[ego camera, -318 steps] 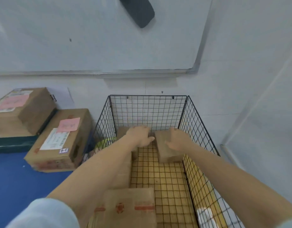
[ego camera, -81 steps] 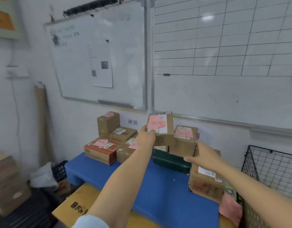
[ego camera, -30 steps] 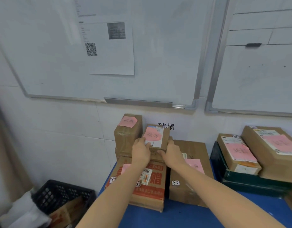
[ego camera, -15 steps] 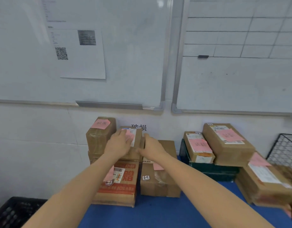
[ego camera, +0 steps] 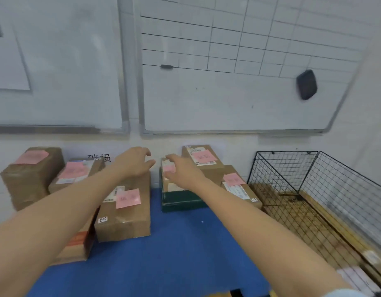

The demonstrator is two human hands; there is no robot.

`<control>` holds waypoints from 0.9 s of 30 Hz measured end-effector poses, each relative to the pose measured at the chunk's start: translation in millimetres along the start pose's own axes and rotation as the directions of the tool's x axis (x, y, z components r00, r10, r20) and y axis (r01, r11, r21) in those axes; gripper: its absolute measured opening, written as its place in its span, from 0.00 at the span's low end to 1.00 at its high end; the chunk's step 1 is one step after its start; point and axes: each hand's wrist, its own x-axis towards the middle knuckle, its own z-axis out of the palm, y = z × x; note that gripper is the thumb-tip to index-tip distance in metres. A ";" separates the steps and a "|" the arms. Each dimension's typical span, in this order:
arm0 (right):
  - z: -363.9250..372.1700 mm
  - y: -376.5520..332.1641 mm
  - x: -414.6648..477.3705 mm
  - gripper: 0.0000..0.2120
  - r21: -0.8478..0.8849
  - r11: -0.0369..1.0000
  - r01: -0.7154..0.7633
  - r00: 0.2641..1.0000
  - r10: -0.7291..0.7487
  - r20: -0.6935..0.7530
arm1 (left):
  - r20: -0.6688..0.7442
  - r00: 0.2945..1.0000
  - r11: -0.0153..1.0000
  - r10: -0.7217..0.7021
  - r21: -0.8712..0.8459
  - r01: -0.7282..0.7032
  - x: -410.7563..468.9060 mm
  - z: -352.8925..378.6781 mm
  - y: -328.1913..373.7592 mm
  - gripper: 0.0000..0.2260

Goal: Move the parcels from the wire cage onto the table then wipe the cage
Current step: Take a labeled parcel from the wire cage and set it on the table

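Cardboard parcels with pink notes stand on the blue table (ego camera: 176, 249) along the wall. The small parcel (ego camera: 78, 174) I carried now lies on the left stack, beside a taller box (ego camera: 30, 172). My left hand (ego camera: 133, 161) hovers open above a flat parcel (ego camera: 125, 211). My right hand (ego camera: 181, 170) is open too, over a small box (ego camera: 170, 185) on a dark green box (ego camera: 181, 200). The black wire cage (ego camera: 314, 189) stands at the right with brown parcels still inside.
Two more labelled parcels (ego camera: 202, 161) (ego camera: 238, 189) sit between the green box and the cage. Whiteboards hang on the wall behind, with a black eraser (ego camera: 306, 84) stuck on the right one. The front of the blue table has free room.
Both hands let go of the small parcel on the left stack and lifted off it. My view has swung right, bringing the cage back into sight.
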 end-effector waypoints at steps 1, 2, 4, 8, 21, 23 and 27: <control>-10.8 13.2 -8.4 0.28 -0.010 1.000 -0.003 1.000 0.003 -0.021 | -0.013 1.000 1.000 0.021 -0.008 -0.021 4.1 3.0 21.6 0.20; -22.0 27.5 -17.4 0.27 -0.024 1.000 -0.012 0.999 0.011 -0.046 | -0.031 0.999 0.999 0.042 -0.020 -0.042 8.4 7.2 44.5 0.19; -46.8 60.4 -40.6 0.25 -0.048 0.998 -0.048 0.995 0.043 -0.093 | -0.052 0.996 0.996 0.072 -0.056 -0.075 14.2 18.3 95.3 0.17; -99.8 142.4 -97.5 0.24 -0.060 0.993 -0.101 0.983 0.091 -0.159 | -0.065 0.986 0.975 0.154 -0.150 -0.162 27.0 53.8 206.3 0.14; -212.0 373.7 -230.5 0.27 -0.092 0.944 -0.315 0.934 0.292 -0.208 | -0.074 0.962 0.960 0.263 -0.074 -0.268 43.1 136.7 485.2 0.13; -213.2 399.8 -230.9 0.27 -0.107 0.936 -0.336 0.932 0.313 -0.184 | -0.037 0.958 0.958 0.285 -0.022 -0.285 56.0 152.1 504.0 0.13; -213.1 446.6 -220.4 0.28 -0.120 0.925 -0.360 0.931 0.350 -0.102 | 0.032 0.939 0.914 0.344 0.219 -0.342 90.6 180.3 533.5 0.13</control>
